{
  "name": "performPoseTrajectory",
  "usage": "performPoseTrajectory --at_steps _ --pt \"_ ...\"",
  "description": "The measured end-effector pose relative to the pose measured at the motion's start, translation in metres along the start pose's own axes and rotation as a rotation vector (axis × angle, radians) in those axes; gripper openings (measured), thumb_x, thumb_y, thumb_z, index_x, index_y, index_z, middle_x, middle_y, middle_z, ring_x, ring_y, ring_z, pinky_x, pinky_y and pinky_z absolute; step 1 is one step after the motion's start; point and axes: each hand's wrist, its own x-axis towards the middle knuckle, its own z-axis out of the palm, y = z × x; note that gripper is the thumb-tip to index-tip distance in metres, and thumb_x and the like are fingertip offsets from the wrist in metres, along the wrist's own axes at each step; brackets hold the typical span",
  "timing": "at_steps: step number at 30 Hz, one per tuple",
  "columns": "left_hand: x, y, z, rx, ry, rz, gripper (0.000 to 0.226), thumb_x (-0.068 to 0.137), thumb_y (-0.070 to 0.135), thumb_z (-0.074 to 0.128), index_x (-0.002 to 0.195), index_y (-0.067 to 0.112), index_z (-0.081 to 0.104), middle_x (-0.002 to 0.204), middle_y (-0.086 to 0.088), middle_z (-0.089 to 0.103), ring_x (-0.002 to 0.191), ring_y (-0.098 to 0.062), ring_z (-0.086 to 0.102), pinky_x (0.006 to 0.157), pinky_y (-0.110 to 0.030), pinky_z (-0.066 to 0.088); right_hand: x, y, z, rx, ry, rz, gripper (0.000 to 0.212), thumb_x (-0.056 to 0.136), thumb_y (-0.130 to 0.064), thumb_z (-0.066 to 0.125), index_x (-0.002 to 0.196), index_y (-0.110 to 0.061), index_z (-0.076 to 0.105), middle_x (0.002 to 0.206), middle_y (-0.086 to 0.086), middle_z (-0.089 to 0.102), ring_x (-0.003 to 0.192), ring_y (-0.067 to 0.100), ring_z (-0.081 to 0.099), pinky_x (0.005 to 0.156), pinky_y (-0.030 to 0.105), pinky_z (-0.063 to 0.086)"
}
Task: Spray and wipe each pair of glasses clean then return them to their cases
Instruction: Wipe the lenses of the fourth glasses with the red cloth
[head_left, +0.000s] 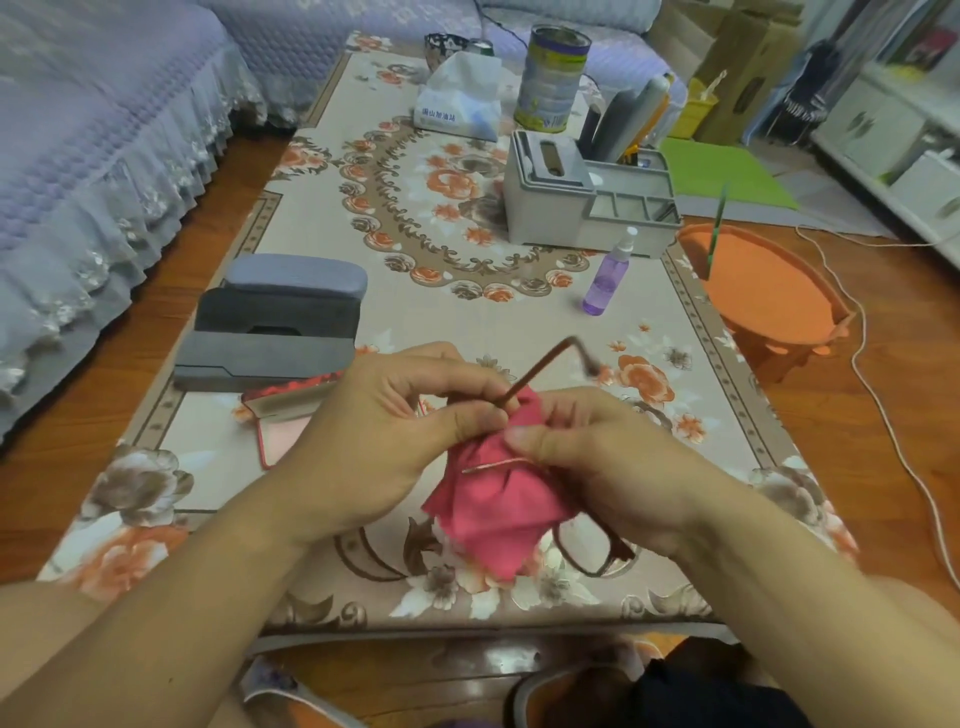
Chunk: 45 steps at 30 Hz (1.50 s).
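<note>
Above the floral table (467, 322), both hands work on brown-framed glasses (592, 551) wrapped in a pink cloth (493, 514). My left hand (395, 441) pinches the frame near one temple arm, which sticks up to the right. My right hand (608, 462) grips the cloth around a lens; the other lens hangs below it. A purple spray bottle (608, 275) stands upright to the right. At the left lie a closed grey case (296, 275), two dark cases (275, 317) and an open red case (285, 415).
A grey organiser box (550, 202), a tissue pack (457, 98) and a tall tin (553, 78) stand at the table's far end. An orange stool (763, 291) sits to the right, with a white cable (883, 395) on the floor. A sofa with a lilac cover (104, 156) runs along the left.
</note>
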Motion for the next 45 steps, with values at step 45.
performPoseTrajectory --at_steps 45 --pt "0.004 -0.001 0.005 0.105 0.152 -0.259 0.014 0.086 0.009 0.073 0.094 0.019 0.079 0.087 0.003 0.077 0.087 -0.014 0.074 0.087 -0.036 0.056 -0.025 0.04 -0.13 -0.731 0.741 0.3 0.018 0.095 -0.033 0.067 0.094 -0.016 0.071 0.086 0.003 0.07 0.074 0.018 0.061 0.06 0.025 0.044"
